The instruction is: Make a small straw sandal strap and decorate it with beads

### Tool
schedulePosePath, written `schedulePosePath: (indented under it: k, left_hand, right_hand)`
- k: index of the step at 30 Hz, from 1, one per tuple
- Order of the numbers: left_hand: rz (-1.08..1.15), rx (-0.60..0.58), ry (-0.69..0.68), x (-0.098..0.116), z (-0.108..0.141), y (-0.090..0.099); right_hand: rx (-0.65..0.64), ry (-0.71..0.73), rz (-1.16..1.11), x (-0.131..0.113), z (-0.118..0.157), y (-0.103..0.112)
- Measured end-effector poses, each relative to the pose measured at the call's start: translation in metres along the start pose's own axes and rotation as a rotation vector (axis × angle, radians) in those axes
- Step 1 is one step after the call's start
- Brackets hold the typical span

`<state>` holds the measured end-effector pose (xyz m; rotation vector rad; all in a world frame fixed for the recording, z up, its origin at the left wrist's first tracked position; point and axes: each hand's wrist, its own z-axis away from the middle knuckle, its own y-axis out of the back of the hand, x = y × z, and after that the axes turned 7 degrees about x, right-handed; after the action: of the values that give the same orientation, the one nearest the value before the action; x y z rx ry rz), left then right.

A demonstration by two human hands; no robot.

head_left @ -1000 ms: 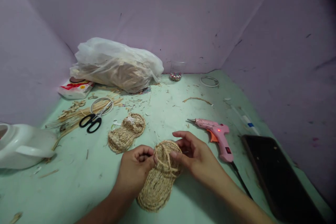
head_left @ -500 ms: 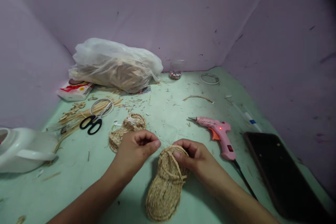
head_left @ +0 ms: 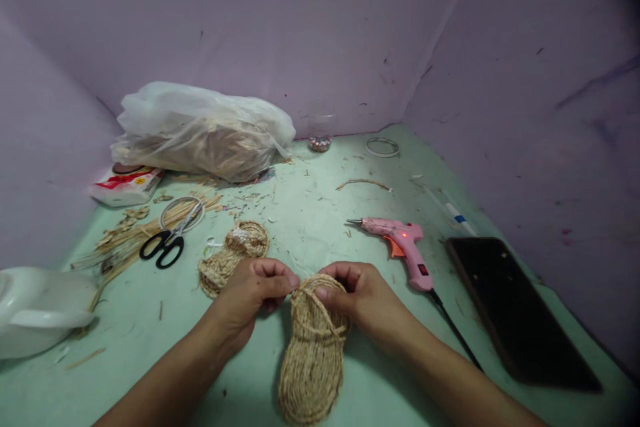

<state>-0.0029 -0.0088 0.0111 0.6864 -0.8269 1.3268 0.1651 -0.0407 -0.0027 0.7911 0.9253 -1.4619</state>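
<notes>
Head view: a woven slipper [head_left: 313, 373] is to the near left of the pink glue gun [head_left: 413, 253], narrow bands crossing its upper half. The right hand [head_left: 367, 300], just to the near left of the gun, grasps the slipper's far end, thumb on top and fingers around the edge. The left hand [head_left: 257, 293], farther left of the gun, has thumb and forefinger drawn together at the opposite edge; whether they pinch a strand, I cannot tell. Well left of the gun, partly behind that hand, lies a second woven slipper [head_left: 220, 267] with white beads [head_left: 239, 235]. Scissors [head_left: 170, 240] lie farther left. Right of the gun is a dark phone [head_left: 520, 313]. Beyond the gun are a curved strand [head_left: 365, 181], a clear jar [head_left: 320, 138] of coloured beads and, far left, a translucent bag [head_left: 205, 137].
</notes>
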Motion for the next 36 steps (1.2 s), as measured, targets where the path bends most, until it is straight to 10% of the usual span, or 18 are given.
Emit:
schedulePosePath:
  k: [17, 36]
  left_hand:
    - [0.138, -0.129, 0.31, -0.001, -0.002, -0.002]
    - [0.15, -0.092, 0.302, -0.003, 0.001, -0.008]
  right_hand:
    - [0.024, 0.058, -0.047, 0.001, 0.005, -0.006]
    - [0.075, 0.088, -0.006, -0.002, 0.01, -0.009]
